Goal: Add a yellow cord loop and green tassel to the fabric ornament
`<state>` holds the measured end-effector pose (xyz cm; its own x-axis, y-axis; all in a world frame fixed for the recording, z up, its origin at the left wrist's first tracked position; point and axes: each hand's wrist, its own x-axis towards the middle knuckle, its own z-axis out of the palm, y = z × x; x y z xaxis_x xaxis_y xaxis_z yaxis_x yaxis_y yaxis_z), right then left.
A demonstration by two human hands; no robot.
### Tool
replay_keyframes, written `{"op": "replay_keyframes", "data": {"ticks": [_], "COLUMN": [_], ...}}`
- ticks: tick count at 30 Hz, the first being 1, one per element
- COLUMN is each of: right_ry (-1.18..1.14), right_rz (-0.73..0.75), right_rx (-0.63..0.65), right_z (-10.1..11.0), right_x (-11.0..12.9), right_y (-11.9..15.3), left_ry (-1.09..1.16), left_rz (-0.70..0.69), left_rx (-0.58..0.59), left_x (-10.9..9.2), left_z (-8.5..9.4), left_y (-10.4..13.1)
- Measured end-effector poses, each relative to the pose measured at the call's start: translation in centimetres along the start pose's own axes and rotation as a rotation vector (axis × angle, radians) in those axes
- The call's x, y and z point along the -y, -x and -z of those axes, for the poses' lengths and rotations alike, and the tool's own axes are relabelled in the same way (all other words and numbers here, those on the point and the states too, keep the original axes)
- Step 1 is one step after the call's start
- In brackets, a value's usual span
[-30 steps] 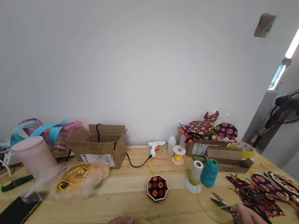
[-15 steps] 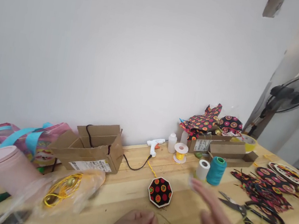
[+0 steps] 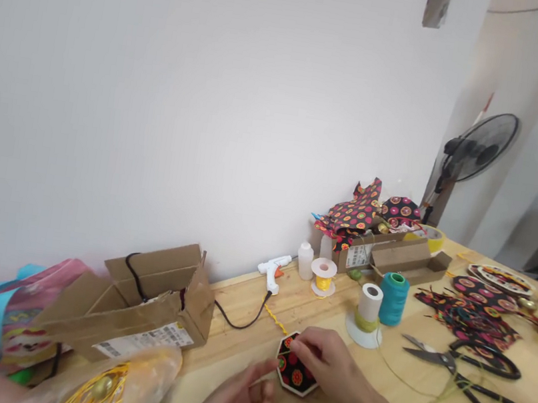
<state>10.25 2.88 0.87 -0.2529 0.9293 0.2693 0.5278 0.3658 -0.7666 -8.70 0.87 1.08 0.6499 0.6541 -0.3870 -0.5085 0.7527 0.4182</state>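
On the pale wood table (image 3: 220, 356), in the head view, lies one small flat shape (image 3: 297, 377) with eight sides. It has a light rim and black cloth with red, orange and green dots. It is in front of the white plastic glue gun (image 3: 272, 273).

Three boxes of brown card stand about: a ripped one (image 3: 153, 329) on the left and two on the right. There are two cloudy white bottles, one white spool (image 3: 322, 283) of yellow string, one spool (image 3: 368, 310) with green thread and one fat roll (image 3: 392, 299) of blue-green thread. One pair of scissors (image 3: 453, 365) has shiny blades, a bit apart, and two black loops, with thin green thread over them. A crinkly clear bag (image 3: 157, 370) has yellow cord in it.

The right hand (image 3: 332, 366) reaches in low and rests its bent fingers on the shape, palm down. The left hand (image 3: 244, 396) is half curled, palm up, its fingertips by the shape's left edge. I cannot tell if either one pinches thread.
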Motion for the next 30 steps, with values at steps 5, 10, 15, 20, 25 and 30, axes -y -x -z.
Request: {"op": "replay_keyframes", "data": {"ticks": [5, 10, 15, 20, 25, 30], "right_ry": [0.127, 0.212, 0.256, 0.280, 0.300, 0.279], "right_rz": [-0.016, -0.014, 0.020, 0.039, 0.053, 0.079], "right_rx": [-0.047, -0.079, -0.038, -0.020, -0.045, -0.058], "right_z": [0.5, 0.6, 0.4, -0.1, -0.4, -0.9], "right_x": [-1.4, -1.6, -1.5, -1.2, -0.6, -0.3], "right_y": [0.1, -0.2, -0.1, 0.1, 0.1, 0.1], "left_ry": [-0.002, -0.201, -0.346, -0.591, -0.868, -1.059], "left_rz": [-0.070, -0.122, -0.184, -0.373, -0.717, -0.849], "left_rx": [-0.052, -0.187, -0.232, -0.316, -0.547, -0.674], "left_x": [0.1, 0.7, 1.6, 0.1, -2.5, -2.5], "left_z": [1.8, 1.3, 1.1, 2.2, 3.0, 3.4], "left_y": [0.0, 0.0, -0.2, 0.6, 1.8, 1.7]}}
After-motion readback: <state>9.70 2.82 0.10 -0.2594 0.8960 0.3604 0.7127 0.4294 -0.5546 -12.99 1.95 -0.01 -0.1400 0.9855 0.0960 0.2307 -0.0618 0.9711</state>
